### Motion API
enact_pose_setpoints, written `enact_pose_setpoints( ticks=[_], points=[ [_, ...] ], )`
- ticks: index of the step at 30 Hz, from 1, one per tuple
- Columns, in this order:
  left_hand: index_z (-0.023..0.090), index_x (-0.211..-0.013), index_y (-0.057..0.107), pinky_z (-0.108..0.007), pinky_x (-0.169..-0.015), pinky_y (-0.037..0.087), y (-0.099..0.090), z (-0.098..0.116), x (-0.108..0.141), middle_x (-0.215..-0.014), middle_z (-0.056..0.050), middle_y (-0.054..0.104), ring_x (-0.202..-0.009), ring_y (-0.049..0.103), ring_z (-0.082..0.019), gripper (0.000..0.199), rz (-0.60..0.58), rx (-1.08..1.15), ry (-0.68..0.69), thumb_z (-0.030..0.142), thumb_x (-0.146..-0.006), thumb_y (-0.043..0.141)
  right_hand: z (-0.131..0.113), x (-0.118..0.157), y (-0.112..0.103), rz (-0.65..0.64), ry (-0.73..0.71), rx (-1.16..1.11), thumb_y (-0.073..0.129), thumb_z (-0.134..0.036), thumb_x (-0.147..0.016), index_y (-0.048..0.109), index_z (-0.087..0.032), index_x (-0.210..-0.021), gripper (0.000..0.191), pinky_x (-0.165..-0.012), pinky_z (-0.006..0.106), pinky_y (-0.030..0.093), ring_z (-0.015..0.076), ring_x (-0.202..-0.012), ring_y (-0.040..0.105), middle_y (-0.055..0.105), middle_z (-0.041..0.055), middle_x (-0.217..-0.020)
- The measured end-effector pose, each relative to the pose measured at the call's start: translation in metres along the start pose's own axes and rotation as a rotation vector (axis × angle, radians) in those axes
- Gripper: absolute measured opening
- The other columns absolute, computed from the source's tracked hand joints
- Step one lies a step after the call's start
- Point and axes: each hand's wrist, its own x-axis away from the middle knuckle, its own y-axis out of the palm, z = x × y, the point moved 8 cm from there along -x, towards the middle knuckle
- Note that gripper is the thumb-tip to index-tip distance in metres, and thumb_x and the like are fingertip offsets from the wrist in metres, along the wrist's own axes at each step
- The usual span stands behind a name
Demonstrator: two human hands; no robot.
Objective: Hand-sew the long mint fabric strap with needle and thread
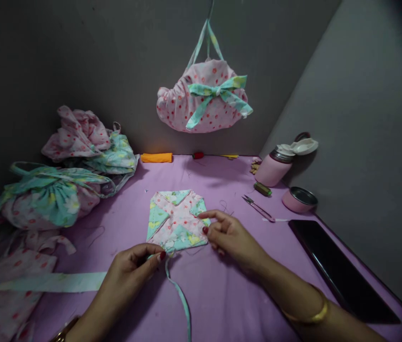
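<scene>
A small square patchwork piece [177, 219], pink dotted with mint floral triangles, lies flat on the purple cloth. My left hand [136, 266] pinches its lower edge, where a thin mint strip [180, 297] trails down toward me. Loose threads lie beside that edge. At the piece's right side is my right hand [227, 235], its index finger stretched onto the fabric and the thumb apart below, near the right corner. No needle can be made out.
Fabric bags [51, 199] are piled at the left, over a pink dotted cloth [12, 285]. A pink pouch [208, 99] hangs above. Thread snips [259, 209], a green spool [262, 189], a pink flask [274, 167], its lid [299, 199] and a black phone [339, 268] lie right.
</scene>
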Motion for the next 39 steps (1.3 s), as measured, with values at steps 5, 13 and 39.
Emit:
enact_pose_setpoints(
  ticks=[5, 13, 39],
  points=[
    [0.019, -0.078, 0.066, -0.019, -0.045, 0.032, 0.000, -0.005, -0.003, -0.058, 0.003, 0.057, -0.051, 0.048, -0.013, 0.018, -0.014, 0.003, 0.014, 0.034, -0.078, 0.057, -0.021, -0.006, -0.066, 0.295, -0.112, -0.185, 0.063, -0.027, -0.070, 0.053, -0.017, -0.099, 0.032, -0.036, 0.014, 0.021, 0.0048, -0.044, 0.036, 0.042, -0.0070, -0.055],
    [0.018, -0.080, 0.057, -0.019, -0.046, 0.034, -0.002, -0.007, -0.004, -0.055, 0.004, 0.057, -0.049, 0.049, -0.012, 0.017, -0.004, 0.145, -0.013, 0.034, -0.081, 0.055, -0.021, -0.003, -0.120, 0.582, -0.141, -0.267, 0.064, -0.020, -0.063, 0.052, -0.018, -0.085, 0.025, -0.035, 0.015, 0.023, 0.0044, -0.042, 0.034, 0.042, -0.0060, -0.055],
    [0.022, -0.087, 0.055, -0.014, -0.041, 0.031, -0.013, -0.006, -0.003, -0.056, 0.007, 0.048, -0.046, 0.039, -0.008, 0.023, 0.077, 0.317, 0.033, 0.042, -0.077, 0.061, -0.019, -0.003, -0.143, 0.654, -0.152, 0.383, 0.062, -0.025, -0.066, 0.064, -0.017, -0.077, 0.014, -0.046, 0.023, 0.033, 0.0073, -0.045, 0.042, 0.058, 0.0026, -0.076]
  ],
)
